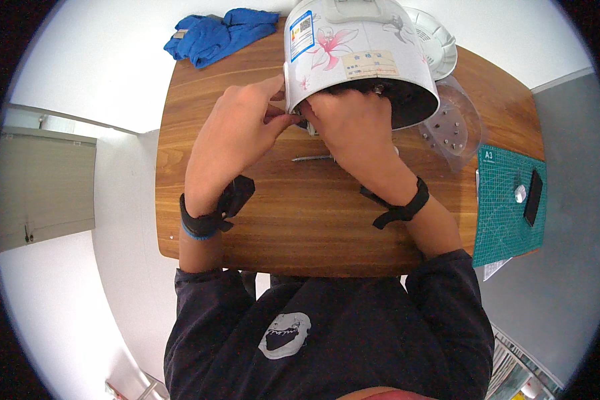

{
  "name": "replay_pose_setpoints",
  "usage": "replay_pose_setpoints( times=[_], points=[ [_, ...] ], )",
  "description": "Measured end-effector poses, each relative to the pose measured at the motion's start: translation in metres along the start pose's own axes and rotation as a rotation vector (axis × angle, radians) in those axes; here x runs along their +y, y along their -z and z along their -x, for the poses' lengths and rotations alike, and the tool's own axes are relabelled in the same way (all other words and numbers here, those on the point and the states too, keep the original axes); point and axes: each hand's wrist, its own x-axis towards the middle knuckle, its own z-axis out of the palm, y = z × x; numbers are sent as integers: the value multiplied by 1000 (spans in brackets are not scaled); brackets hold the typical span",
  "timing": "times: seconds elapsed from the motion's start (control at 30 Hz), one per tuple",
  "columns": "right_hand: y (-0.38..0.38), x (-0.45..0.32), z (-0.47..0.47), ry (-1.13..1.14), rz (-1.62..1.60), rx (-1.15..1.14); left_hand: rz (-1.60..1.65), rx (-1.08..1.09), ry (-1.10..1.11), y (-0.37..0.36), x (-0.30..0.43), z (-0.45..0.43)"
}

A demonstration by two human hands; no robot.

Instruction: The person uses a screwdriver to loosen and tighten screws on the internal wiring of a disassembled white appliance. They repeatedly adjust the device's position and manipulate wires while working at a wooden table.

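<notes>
A white rice cooker body (340, 55) with pink flower print lies on its side. Its open underside faces me, dark inside. My left hand (235, 125) is at the left end of the rim, with thumb and fingers gripping the edge by the side panel. The fingers of my right hand (352, 120) reach into the opening and are hidden there, close to the left thumb. Between the hands a small pale part (312, 129) shows at the rim. Beneath my right hand lies a thin metal shaft (310, 158), perhaps a screwdriver's, partly covered by the hand.
Right of the cooker, a clear plastic dish (450, 130) holds several small screws. Behind it leans a white round vented cover (435, 45). A green cutting mat (505, 215) carries a black rectangular object (533, 197). Blue cloth (220, 35) lies at the wooden table's (300, 225) far left.
</notes>
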Motion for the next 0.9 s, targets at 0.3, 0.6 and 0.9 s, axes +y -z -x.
replay_pose_setpoints(
  times=[0.3, 0.6, 0.9],
  points=[
    [0, -1, 2, 1, -13, -57, -17, 7, 3, -1, 1, 2],
    [3, 0, 0, 28, -43, -50, -83, 39, -53, -3, 0, 3],
    [-2, -3, 0, -29, -16, 3, -100, 43, -51, -4, 1, 4]
  ],
)
